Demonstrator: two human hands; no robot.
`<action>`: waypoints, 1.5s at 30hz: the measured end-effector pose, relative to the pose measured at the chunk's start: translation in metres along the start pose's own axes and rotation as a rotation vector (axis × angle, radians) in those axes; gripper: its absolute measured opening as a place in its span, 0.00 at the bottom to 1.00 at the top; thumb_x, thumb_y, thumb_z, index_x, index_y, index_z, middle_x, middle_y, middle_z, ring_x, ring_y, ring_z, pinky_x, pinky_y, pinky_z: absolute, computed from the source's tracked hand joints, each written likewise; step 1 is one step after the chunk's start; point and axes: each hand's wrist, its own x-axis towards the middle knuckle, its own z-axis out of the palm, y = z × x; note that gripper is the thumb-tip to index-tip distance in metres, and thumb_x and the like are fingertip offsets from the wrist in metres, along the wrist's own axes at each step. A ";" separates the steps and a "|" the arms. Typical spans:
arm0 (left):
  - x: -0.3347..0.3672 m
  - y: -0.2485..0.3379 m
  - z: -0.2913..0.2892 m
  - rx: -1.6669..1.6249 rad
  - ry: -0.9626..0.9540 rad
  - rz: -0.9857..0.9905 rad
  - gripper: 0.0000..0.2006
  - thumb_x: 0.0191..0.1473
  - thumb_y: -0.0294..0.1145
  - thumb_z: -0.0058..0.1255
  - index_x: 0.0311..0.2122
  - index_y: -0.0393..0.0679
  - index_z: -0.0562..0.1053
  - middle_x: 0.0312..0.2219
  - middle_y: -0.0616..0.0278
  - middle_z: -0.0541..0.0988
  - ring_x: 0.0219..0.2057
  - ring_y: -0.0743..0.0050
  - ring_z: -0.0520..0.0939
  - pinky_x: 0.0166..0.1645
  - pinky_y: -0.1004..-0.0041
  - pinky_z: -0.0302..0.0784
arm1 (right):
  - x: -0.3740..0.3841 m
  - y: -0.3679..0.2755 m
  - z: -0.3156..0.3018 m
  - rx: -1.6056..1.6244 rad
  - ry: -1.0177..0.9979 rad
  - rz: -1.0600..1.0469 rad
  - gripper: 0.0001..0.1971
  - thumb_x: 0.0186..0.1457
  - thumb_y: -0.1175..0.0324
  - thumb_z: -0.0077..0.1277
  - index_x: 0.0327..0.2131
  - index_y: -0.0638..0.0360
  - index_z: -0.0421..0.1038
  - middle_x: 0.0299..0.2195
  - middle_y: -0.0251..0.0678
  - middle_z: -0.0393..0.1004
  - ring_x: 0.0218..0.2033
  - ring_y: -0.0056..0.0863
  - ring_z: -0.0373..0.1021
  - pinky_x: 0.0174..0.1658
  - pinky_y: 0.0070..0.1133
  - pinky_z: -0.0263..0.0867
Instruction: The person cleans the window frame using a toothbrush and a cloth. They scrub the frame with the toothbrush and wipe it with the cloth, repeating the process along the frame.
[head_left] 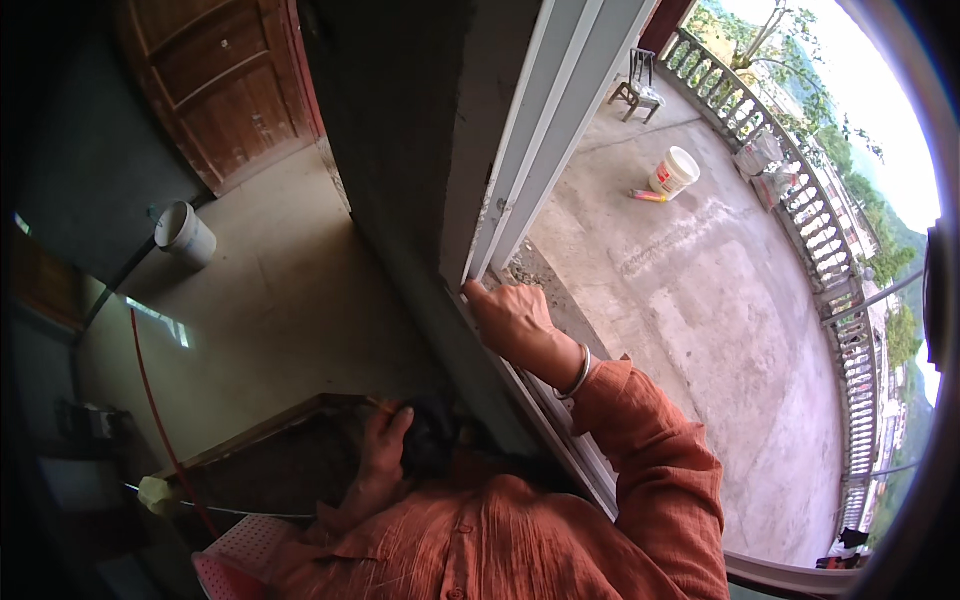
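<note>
My right hand [515, 318] is closed at the lower corner of a white window frame [545, 140], its bent fingers pressed against the inner edge where frame and dark wall meet. Whatever the fingers may hold is hidden. A bangle circles that wrist below an orange-red sleeve. Lower down, my left hand [383, 450] is in shadow close to my body, thumb and fingers drawn together. A small thing seems to be at its fingertips, too dark to name. Beside it lies the wooden edge of a dark tabletop [270, 435].
Indoors stand a grey bucket [186, 236] and a brown wooden door [225, 90]. A red cord [155, 400] hangs at the left, near a pink perforated basket [250, 555]. Outside are a white bucket [675, 172], a chair [638, 88] and a balustrade [800, 190].
</note>
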 end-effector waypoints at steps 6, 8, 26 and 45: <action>0.006 0.000 0.004 -0.055 -0.020 -0.009 0.11 0.60 0.30 0.49 0.46 0.37 0.73 0.38 0.64 0.78 0.38 0.78 0.78 0.44 0.75 0.75 | -0.002 -0.003 -0.014 -0.037 -0.010 0.002 0.09 0.52 0.71 0.47 0.39 0.54 0.68 0.18 0.40 0.72 0.22 0.42 0.74 0.23 0.37 0.65; 0.006 -0.001 0.003 -0.028 -0.041 -0.027 0.11 0.60 0.30 0.50 0.46 0.37 0.73 0.37 0.65 0.78 0.37 0.78 0.78 0.44 0.76 0.75 | -0.002 0.000 -0.012 -0.012 0.014 0.006 0.09 0.52 0.71 0.47 0.39 0.54 0.67 0.18 0.40 0.72 0.22 0.42 0.74 0.23 0.37 0.66; 0.025 0.024 0.008 0.232 0.118 0.159 0.09 0.58 0.28 0.53 0.43 0.38 0.74 0.33 0.74 0.74 0.36 0.88 0.71 0.43 0.80 0.67 | -0.017 0.014 -0.022 0.185 0.428 0.152 0.19 0.43 0.62 0.62 0.34 0.56 0.64 0.31 0.40 0.71 0.35 0.39 0.71 0.33 0.36 0.68; 0.092 0.000 0.030 0.167 -0.037 0.120 0.15 0.57 0.30 0.55 0.48 0.35 0.72 0.38 0.69 0.75 0.39 0.83 0.72 0.46 0.79 0.68 | 0.011 -0.008 0.012 0.290 0.445 0.502 0.48 0.36 0.58 0.66 0.58 0.73 0.53 0.49 0.51 0.70 0.55 0.42 0.65 0.59 0.33 0.55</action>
